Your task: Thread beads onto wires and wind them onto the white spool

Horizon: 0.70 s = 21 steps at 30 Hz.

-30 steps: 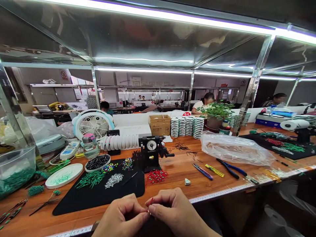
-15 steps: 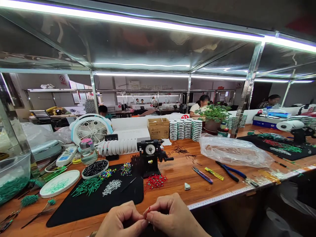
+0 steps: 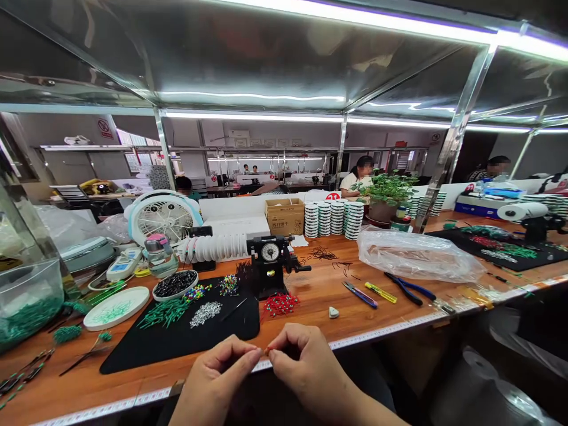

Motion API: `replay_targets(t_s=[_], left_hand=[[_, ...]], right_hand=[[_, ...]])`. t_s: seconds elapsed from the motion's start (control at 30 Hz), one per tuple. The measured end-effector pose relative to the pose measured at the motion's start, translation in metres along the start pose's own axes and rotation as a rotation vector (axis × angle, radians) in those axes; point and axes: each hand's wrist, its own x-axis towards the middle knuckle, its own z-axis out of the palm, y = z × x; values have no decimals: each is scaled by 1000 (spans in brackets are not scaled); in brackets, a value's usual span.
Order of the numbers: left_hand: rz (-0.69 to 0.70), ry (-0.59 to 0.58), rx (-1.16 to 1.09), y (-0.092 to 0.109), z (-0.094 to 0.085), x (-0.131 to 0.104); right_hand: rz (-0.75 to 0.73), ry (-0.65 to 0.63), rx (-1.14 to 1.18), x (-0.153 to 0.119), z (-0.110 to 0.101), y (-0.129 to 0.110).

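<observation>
My left hand (image 3: 217,374) and my right hand (image 3: 306,362) meet over the table's near edge, thumb and forefinger of each pinched closed. A tiny red piece (image 3: 267,351) shows at the right fingertips; its shape is mostly hidden. What the left fingertips hold, if anything, is too small to make out. Just beyond the hands lies a pile of red cord pieces with small green beads (image 3: 280,304). A black mat (image 3: 177,343) carries green pieces (image 3: 164,313), clear small rings (image 3: 205,314) and mixed coloured beads (image 3: 229,285).
A black winding machine (image 3: 268,266) with a dial, crank and white spools stands behind. Right of it lie a cutter knife (image 3: 360,294), a yellow tool (image 3: 380,292), blue-handled pliers (image 3: 410,289) and a plastic bag (image 3: 417,254). A ruler strip (image 3: 399,326) lines the edge.
The view has tilted downward, so everything sits higher in it. Both hands stay close together at the fingertips, and less of the red piece shows now.
</observation>
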Motion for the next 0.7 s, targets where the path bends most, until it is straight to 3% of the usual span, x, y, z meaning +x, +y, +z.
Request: replay_targets(t_s=[0.2,0.3,0.4,0.47,0.53,0.6,0.7], left_hand=[[-9,-35,91,-4,1,-7],[55,-22,214,-8,-1,-10],[124,-40,322,-13,-10,-14],[152,-39,354,-16,-20,-18],[136,-27,343,-17,-32,-23],[97,-7,310,-17,-46,-28],[34,26,271,-17,-61,-34]], right_hand=[[41,-131,181,0,1,7],[160,-223,393,1,10,17],[259,-318,655,0,23,22],[245,-384,694,4,29,22],[197,-501,586,15,32,18],[96,-571,329,35,34,14],[-180,-375,-349,77,42,13]])
